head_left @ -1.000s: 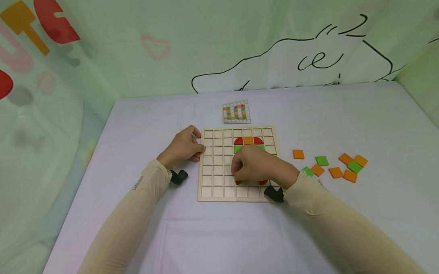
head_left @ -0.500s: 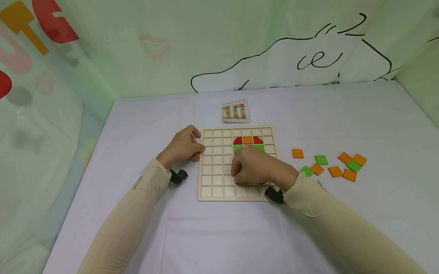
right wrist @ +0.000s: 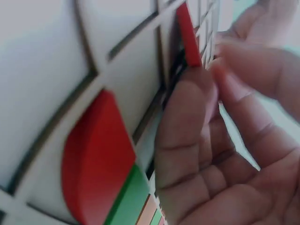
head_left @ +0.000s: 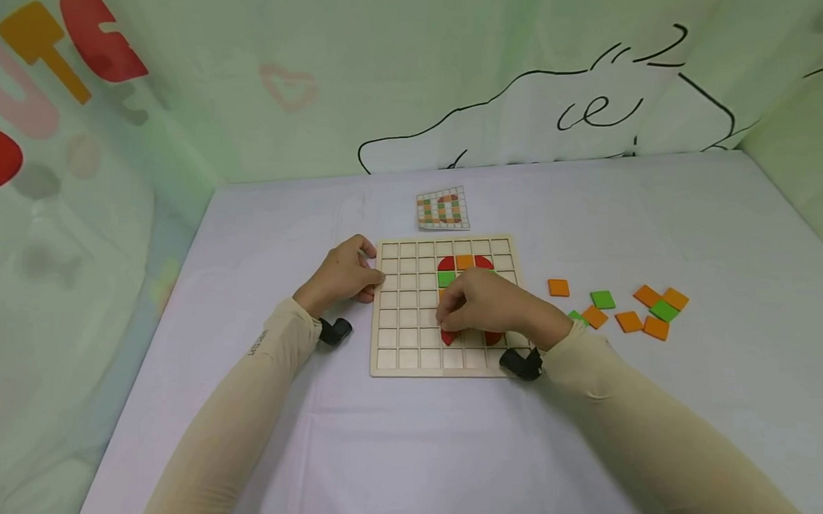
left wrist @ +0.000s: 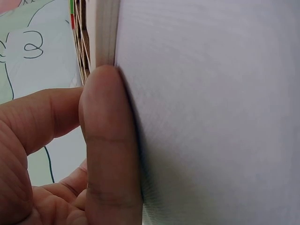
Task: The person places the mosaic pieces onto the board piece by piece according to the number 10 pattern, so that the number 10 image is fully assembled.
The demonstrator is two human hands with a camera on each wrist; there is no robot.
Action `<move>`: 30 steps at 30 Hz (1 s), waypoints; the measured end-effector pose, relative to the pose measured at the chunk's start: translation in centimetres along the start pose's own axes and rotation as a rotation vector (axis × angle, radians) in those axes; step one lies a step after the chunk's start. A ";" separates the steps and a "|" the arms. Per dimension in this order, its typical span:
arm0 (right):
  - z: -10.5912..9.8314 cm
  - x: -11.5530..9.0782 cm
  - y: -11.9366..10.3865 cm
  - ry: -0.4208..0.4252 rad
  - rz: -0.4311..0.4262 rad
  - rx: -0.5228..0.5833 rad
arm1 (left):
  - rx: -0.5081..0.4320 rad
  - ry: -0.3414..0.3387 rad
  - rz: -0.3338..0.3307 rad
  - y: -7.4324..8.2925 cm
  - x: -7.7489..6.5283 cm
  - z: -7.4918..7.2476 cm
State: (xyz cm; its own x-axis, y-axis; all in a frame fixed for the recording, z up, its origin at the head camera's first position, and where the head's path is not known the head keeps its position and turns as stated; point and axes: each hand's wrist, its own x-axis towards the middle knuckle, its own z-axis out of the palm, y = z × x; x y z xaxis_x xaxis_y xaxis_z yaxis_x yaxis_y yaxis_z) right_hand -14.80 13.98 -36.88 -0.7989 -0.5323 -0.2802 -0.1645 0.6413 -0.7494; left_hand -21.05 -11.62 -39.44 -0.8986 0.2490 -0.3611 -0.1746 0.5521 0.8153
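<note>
the right hand [head_left: 481, 301] is pinching narrowly, thumb and finger almost together, at the edge of a red rounded tile [head_left: 448, 338]. the tile is lying just under the fingertips, on the side toward the person, and is seeming to tilt a little against the wooden board [head_left: 408, 359]; the hand is partly hiding it, so i cannot tell its long axis. a second red tile [head_left: 494, 338] is lying to its right, apart from it on the board. the left hand [head_left: 343, 273] is holding the board's left edge, well apart from the pinched tile, leaving the right hand nearer.
</note>
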 end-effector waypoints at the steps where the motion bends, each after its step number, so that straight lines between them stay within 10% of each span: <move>1: 0.0 -0.1 0.0 0.001 0.025 0.033 | 0.000 0.000 0.000 0.0 0.0 0.0; 13: 0.7 -0.5 0.1 0.048 0.092 0.076 | -0.004 0.003 0.005 0.1 -0.1 0.0; 30: 2.7 -0.4 -0.7 0.124 0.021 -0.160 | 0.002 0.005 0.016 -0.1 0.0 0.1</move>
State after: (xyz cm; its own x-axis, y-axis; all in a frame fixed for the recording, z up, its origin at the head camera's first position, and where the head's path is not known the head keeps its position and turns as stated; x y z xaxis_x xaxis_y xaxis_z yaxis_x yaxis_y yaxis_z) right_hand -12.82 12.19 -37.85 -0.8664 -0.4522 -0.2117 -0.2290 0.7367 -0.6362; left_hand -20.97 -11.61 -39.53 -0.9033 0.2537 -0.3459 -0.1595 0.5497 0.8200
